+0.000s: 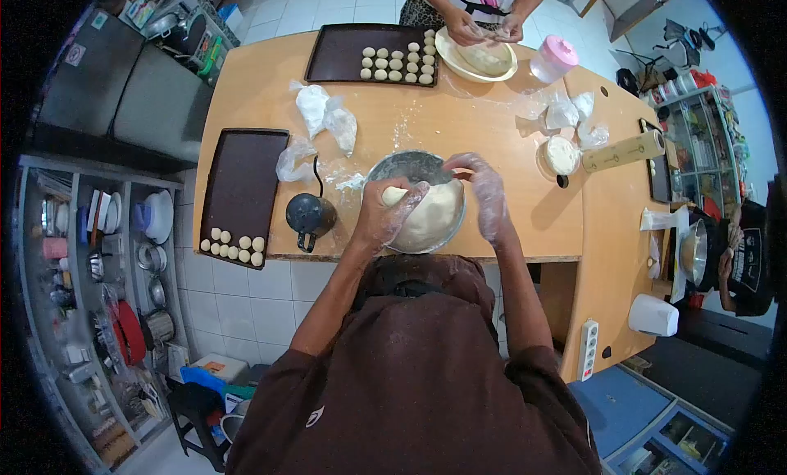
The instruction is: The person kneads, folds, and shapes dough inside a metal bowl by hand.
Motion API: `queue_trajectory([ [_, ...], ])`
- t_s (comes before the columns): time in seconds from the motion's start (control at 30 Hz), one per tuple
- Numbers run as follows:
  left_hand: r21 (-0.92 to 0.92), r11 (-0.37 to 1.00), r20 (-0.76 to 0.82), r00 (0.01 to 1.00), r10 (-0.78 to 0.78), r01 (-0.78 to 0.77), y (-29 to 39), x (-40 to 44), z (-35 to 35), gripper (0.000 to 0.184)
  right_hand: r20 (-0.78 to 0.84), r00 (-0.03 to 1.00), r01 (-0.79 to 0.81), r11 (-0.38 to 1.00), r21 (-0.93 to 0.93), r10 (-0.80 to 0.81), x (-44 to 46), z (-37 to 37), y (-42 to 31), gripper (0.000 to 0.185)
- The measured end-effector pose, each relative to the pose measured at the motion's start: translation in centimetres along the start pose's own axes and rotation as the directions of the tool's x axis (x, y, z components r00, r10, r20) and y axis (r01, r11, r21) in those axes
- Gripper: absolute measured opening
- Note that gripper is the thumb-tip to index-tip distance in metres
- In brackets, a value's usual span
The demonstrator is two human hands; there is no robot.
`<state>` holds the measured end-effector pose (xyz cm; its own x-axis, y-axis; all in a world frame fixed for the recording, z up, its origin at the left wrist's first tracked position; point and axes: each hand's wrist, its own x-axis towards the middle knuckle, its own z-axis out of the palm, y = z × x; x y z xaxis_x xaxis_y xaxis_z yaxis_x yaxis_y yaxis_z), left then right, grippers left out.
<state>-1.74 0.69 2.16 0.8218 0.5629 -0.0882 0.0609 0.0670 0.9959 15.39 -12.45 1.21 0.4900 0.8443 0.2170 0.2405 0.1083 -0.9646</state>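
A metal bowl (410,163) stands at the front edge of the wooden table, with a large mass of pale dough (430,217) inside. My left hand (392,213), floury, is closed round a piece of dough (394,195) at the bowl's left side. On the right, my right hand (484,192) has its fingers apart and curved over the bowl's rim, near the dough. A dark tray (242,168) with several dough balls (232,246) lies to the left.
A black device (310,215) stands left of the bowl. Behind are flour bags (312,108), another tray (336,53) of dough balls and a co-worker's hands (488,30) over a cream bowl (477,69). A plastic-wrap roll (623,151) lies right.
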Motion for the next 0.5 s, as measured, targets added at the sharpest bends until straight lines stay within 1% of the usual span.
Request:
queue_trajectory([
  [0.03,0.009,1.000,0.014,1.000,0.024,-0.025,0.4,0.1,0.4,0.031,0.048,0.996,0.086,0.984,-0.158,-0.079,0.0,0.6,-0.6,0.044],
  [0.07,0.018,0.998,0.030,0.998,0.051,-0.052,0.6,0.4,0.7,0.032,0.107,0.983,0.175,0.935,-0.309,-0.149,0.1,1.6,-1.1,0.039],
  [0.1,0.027,0.996,0.051,0.995,0.086,-0.087,0.2,0.6,0.7,0.033,0.176,0.963,0.264,0.855,-0.446,-0.205,0.0,2.1,-1.4,0.034],
  [0.17,0.044,0.986,0.083,0.984,0.155,-0.159,-0.6,1.1,0.6,0.035,0.209,0.971,0.201,0.868,-0.455,-0.115,0.0,2.1,-1.6,0.029],
  [0.2,0.059,0.981,0.060,0.981,0.183,-0.187,-0.9,1.1,0.6,0.036,0.232,0.970,0.173,0.872,-0.457,-0.071,0.1,2.1,-1.7,0.027],
  [0.27,0.094,0.968,0.010,0.973,0.232,-0.232,-0.4,0.8,0.5,0.039,0.221,0.971,0.186,0.856,-0.482,-0.086,0.0,2.5,-1.6,0.027],
  [0.3,0.100,0.973,0.022,0.979,0.205,-0.206,-0.3,0.8,0.3,0.037,0.216,0.972,0.192,0.848,-0.495,-0.094,-0.1,2.8,-1.6,0.027],
  [0.37,0.112,0.982,0.048,0.988,0.150,-0.155,-0.1,0.8,-0.2,0.034,0.196,0.978,0.153,0.882,-0.446,-0.071,-0.3,3.1,-2.4,0.025],
  [0.4,0.027,0.985,0.026,0.985,0.171,-0.172,-0.3,0.8,0.0,0.032,0.187,0.981,0.132,0.897,-0.421,-0.056,-0.4,3.3,-2.6,0.024],
  [0.47,-0.141,0.968,-0.019,0.978,0.208,-0.208,-0.8,0.8,0.4,0.027,0.163,0.972,0.226,0.869,-0.440,-0.170,-0.8,3.7,-2.0,0.023],
  [0.5,-0.137,0.971,-0.026,0.980,0.195,-0.197,-1.1,0.8,0.3,0.026,0.150,0.962,0.272,0.850,-0.451,-0.228,-1.0,3.9,-1.8,0.023],
])
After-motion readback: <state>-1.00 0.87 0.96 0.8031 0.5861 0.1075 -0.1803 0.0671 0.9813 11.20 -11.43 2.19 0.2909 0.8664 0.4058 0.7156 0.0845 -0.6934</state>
